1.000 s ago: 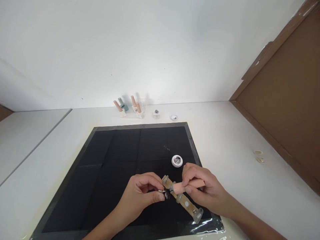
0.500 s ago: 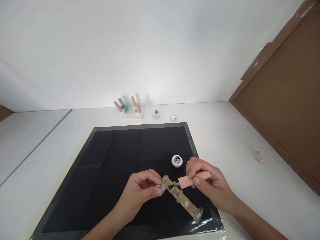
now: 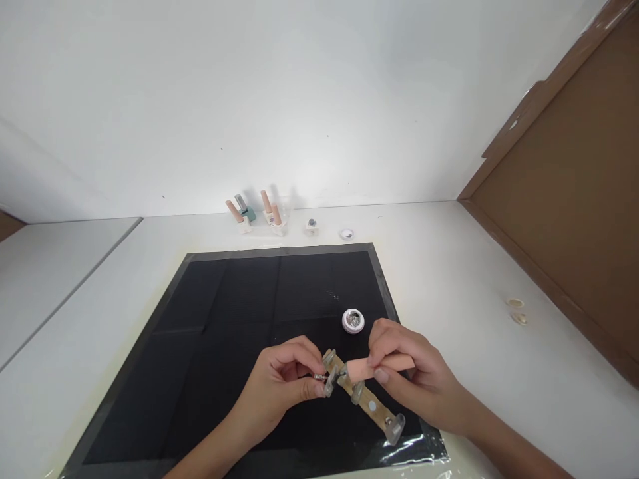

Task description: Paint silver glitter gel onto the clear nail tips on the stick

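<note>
Two bare hands meet above a black mat (image 3: 224,346) on a white desk (image 3: 449,266). The left hand (image 3: 287,379) has its fingers clamped on a slim metal stem (image 3: 319,377) bearing a translucent nail tip (image 3: 330,384), near the far end of a wooden strip (image 3: 380,413) that carries similar tips. The right hand (image 3: 417,372) pinches a peach cap (image 3: 360,369) between thumb and fingers; its dark brush (image 3: 341,374) points left, close to the nail tip, though contact is too small to tell. Beyond the hands, an open white jar (image 3: 353,321) with silvery contents sits on the mat. Peach-capped bottles (image 3: 278,228) stand farther back.
</note>
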